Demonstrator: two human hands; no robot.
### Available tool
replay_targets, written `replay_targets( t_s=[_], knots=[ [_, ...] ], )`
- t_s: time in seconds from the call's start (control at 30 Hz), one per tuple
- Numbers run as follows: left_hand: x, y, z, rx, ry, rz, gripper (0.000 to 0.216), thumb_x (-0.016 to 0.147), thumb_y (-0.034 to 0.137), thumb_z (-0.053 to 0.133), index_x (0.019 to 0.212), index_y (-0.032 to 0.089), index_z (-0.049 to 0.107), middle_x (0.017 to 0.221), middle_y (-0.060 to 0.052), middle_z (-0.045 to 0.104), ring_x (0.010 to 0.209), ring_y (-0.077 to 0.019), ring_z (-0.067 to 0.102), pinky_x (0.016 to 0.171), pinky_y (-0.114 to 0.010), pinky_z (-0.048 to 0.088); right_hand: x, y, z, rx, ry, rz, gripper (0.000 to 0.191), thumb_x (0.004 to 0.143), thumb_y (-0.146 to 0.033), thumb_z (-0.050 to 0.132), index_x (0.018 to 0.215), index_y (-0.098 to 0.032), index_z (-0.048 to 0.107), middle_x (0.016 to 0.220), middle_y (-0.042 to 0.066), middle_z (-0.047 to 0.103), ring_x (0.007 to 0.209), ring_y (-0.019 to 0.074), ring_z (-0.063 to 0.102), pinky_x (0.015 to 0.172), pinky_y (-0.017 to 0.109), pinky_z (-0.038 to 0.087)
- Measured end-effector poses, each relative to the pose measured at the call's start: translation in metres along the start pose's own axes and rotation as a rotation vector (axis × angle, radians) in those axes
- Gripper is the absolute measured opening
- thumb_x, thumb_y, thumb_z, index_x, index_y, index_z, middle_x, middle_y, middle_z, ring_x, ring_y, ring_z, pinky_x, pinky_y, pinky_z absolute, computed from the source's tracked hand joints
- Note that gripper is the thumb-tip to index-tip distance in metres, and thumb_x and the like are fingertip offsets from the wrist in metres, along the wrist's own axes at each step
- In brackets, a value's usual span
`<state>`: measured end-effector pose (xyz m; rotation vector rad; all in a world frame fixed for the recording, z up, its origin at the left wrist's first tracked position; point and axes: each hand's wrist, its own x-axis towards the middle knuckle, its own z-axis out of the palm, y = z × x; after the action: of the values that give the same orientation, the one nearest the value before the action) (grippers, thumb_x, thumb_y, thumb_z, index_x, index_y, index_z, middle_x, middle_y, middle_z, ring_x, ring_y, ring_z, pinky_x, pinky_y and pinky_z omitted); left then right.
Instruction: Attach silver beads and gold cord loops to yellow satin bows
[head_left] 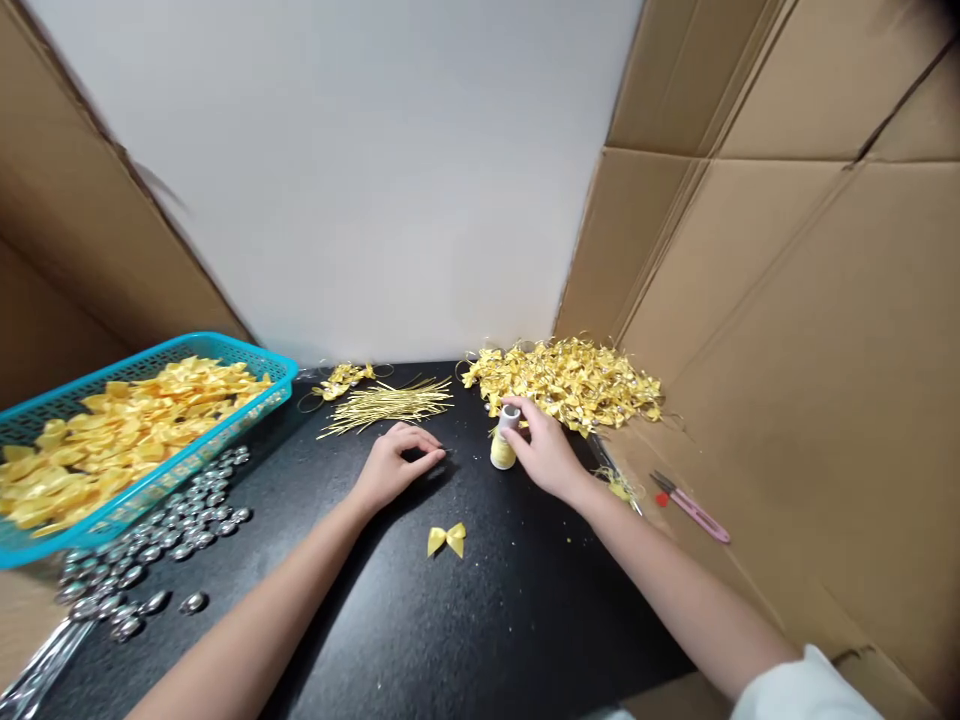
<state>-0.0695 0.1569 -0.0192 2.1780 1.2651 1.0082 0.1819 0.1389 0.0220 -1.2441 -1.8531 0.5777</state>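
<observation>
My right hand [546, 447] has its thumb and fingers closed around the upper part of a spool of yellow thread [503, 452], which stands upright on the black table. To its left, my left hand [399, 462] rests low over the tabletop with thumb and fingertips pinched together. A small, thin dark bit shows at those fingertips, too small to name. Nearer to me, between my forearms, a single yellow ribbon bow [447, 540] lies on the table, apart from both hands.
A blue basket [289, 372] of yellow bows stands at left, with silver bells [184, 525] beside it. Gold ties [390, 402] lie behind my left hand. A pile of finished-looking bows [570, 380] sits at back right. Pink thread snips [697, 510] lie far right. Cardboard walls [787, 300] flank the table.
</observation>
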Motion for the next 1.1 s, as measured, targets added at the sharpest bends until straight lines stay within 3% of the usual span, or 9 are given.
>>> replay_targets(
  t_s=[0.17,0.3,0.37,0.5,0.6,0.67,0.93,1.1],
  knots=[
    [0.001,-0.002,0.005,-0.17,0.051,-0.085,0.027,0.072,0.042,0.068,0.061,0.017,0.067,0.085,-0.009,0.073,0.083,-0.0203,0.065,0.082,-0.035,0.05,-0.005,0.005,0.01,-0.023,0.016,0.028,0.039,0.085,-0.017,0.053,0.124,-0.02,0.053,0.123,0.01,0.064,0.112,0.021,0.062,0.097,0.038,0.049],
    [0.001,-0.002,0.007,-0.341,0.055,-0.205,0.025,0.065,0.041,0.075,0.06,0.018,0.067,0.086,-0.01,0.073,0.085,-0.0213,0.066,0.083,-0.033,0.051,-0.017,0.003,-0.001,-0.031,0.021,0.034,0.064,0.081,-0.022,0.063,0.14,-0.021,0.039,0.138,0.01,0.055,0.124,0.0205,0.054,0.103,0.037,0.046],
    [0.001,-0.003,0.007,-0.394,0.065,-0.244,0.025,0.062,0.04,0.078,0.059,0.018,0.068,0.086,-0.009,0.073,0.086,-0.0221,0.066,0.083,-0.033,0.051,-0.035,0.007,-0.022,-0.126,0.076,0.025,0.058,0.082,-0.026,0.065,0.137,-0.022,0.046,0.139,0.009,0.054,0.126,0.0206,0.052,0.105,0.038,0.044],
    [0.0,-0.003,0.01,-0.479,0.079,-0.295,0.023,0.059,0.037,0.081,0.059,0.018,0.068,0.084,-0.008,0.072,0.087,-0.0223,0.065,0.084,-0.033,0.051,-0.086,0.032,-0.086,-0.497,0.203,0.16,0.014,0.082,-0.028,0.066,0.093,-0.02,0.071,0.103,0.006,0.069,0.103,0.024,0.059,0.093,0.043,0.047],
    [-0.001,0.001,0.013,-0.528,0.075,-0.327,0.022,0.057,0.035,0.082,0.057,0.018,0.068,0.084,-0.008,0.073,0.087,-0.0222,0.065,0.082,-0.033,0.051,-0.117,0.058,-0.123,-0.765,0.157,0.35,0.023,0.076,-0.041,0.073,0.084,-0.02,0.074,0.092,0.008,0.07,0.091,0.0277,0.059,0.079,0.045,0.047],
    [-0.001,0.005,0.015,-0.552,0.076,-0.339,0.024,0.054,0.035,0.083,0.056,0.018,0.067,0.084,-0.008,0.073,0.085,-0.0224,0.065,0.079,-0.033,0.051,-0.13,0.07,-0.132,-0.828,0.118,0.386,0.028,0.076,-0.048,0.071,0.083,-0.021,0.075,0.093,0.008,0.07,0.09,0.0275,0.059,0.078,0.044,0.046],
    [-0.004,0.003,0.021,-0.646,0.094,-0.364,0.022,0.052,0.03,0.084,0.054,0.018,0.065,0.081,-0.006,0.072,0.082,-0.0194,0.064,0.075,-0.03,0.05,-0.179,0.077,-0.125,-0.837,0.063,0.153,0.022,0.087,-0.04,0.062,0.102,-0.029,0.075,0.123,0.006,0.067,0.114,0.0288,0.055,0.094,0.051,0.041],
    [-0.005,0.002,0.022,-0.697,0.102,-0.373,0.023,0.051,0.025,0.084,0.053,0.017,0.063,0.076,-0.004,0.071,0.077,-0.0168,0.063,0.073,-0.027,0.05,-0.222,0.06,-0.122,-0.786,-0.017,0.034,0.025,0.087,-0.031,0.063,0.11,-0.025,0.071,0.119,0.007,0.07,0.113,0.0264,0.063,0.098,0.049,0.048]
  ],
)
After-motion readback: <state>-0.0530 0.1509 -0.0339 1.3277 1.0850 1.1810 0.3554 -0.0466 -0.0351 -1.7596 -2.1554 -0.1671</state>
